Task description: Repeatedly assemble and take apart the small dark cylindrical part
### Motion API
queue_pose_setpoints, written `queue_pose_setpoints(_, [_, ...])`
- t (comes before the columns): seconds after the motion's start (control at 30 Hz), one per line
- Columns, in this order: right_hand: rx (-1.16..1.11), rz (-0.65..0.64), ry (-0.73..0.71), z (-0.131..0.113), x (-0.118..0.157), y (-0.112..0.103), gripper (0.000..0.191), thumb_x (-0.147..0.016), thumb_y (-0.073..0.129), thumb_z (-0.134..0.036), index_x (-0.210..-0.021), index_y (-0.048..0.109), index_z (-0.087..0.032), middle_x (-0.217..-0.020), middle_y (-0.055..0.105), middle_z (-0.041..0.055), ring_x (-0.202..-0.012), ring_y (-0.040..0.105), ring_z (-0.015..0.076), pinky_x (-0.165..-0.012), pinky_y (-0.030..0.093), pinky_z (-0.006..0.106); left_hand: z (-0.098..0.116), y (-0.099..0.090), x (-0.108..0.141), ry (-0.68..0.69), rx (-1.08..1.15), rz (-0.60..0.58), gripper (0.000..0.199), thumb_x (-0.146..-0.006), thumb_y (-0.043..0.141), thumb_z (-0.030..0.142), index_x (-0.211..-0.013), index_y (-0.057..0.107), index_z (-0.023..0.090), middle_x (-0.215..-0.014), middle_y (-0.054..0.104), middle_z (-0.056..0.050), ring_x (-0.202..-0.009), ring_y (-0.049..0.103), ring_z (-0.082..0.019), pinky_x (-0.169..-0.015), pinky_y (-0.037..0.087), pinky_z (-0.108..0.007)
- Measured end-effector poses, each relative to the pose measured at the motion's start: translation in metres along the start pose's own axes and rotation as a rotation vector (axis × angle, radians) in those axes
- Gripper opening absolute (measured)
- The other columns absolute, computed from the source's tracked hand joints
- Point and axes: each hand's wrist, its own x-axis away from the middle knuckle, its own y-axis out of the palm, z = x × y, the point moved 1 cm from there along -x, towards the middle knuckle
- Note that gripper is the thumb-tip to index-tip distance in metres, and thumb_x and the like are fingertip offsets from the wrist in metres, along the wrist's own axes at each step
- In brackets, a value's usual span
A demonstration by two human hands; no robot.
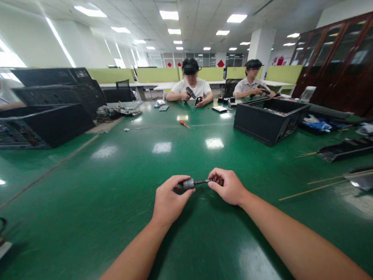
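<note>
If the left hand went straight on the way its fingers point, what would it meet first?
Likely the right hand: the left hand points toward it, with the grey cylinder and dark rod between them. Depth is hard to judge in this view.

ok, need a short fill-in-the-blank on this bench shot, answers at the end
1. The tabletop is coloured ____.
2. The right hand holds a thin dark shaft; the grey cylinder at its other end is in the ____ hand.
3. The tool with the orange handle, lying beyond both hands, is a ____.
4. From the wearer's view, the open black case nearest the wooden cabinets stands to the ____ of that tool.

Missing words: green; left; screwdriver; right.
</note>
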Motion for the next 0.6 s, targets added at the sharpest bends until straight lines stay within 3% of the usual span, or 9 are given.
queue_pose_setpoints(0.6, [-0.021, 0.043, 0.011, -0.0011, -0.0011, -0.0021, 0.006, -0.079, 0.061, -0.022, -0.083, 0.063, -0.017, -0.065, 0.059, -0.002, -0.056, 0.052, 0.0109, -0.055, 0.04, 0.022, -0.0018, -0.0026, -0.0011, -0.037, -0.027, 0.022, 0.028, -0.073, 0.076, 0.03, -0.1, 0.071, 0.025, -0.099, 0.071, -0.001, -0.083, 0.064, -0.018, -0.075, 0.051, -0.031])
